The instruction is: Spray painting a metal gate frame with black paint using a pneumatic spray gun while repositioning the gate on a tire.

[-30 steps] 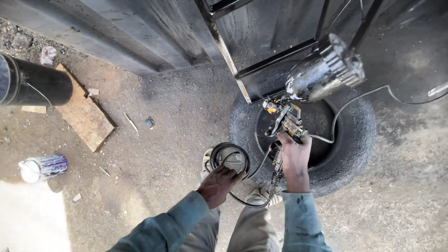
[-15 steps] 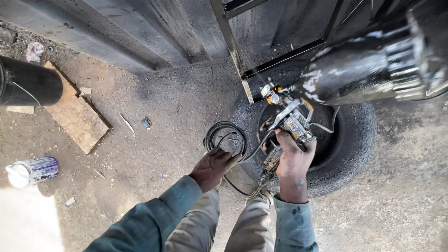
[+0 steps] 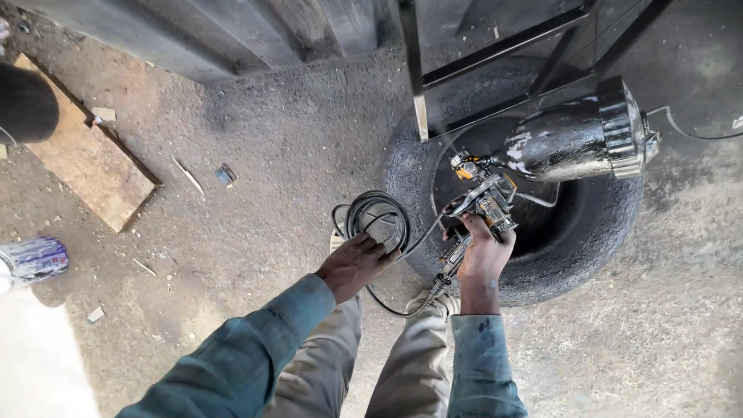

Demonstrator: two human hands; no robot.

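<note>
My right hand [image 3: 481,255] grips the handle of a paint spray gun [image 3: 484,197], whose paint-stained metal cup [image 3: 576,139] points to the right, above an old black tyre [image 3: 592,255] lying on the ground. My left hand [image 3: 354,263] holds a coil of black air hose [image 3: 373,218] just left of the tyre. The hose runs from the coil in a loop to the bottom of the gun's handle. My grey-green sleeves and tan trousers fill the bottom of the view.
A black metal frame [image 3: 495,58] stands over the tyre's far side. A wooden board [image 3: 87,159] and a dark drum [image 3: 27,104] lie at left, a paint can [image 3: 35,259] at the left edge. Dirt ground with small scraps lies between.
The spray gun's cup has swung back away from the camera and now points right over the tyre. My left hand stays on the hose coil.
</note>
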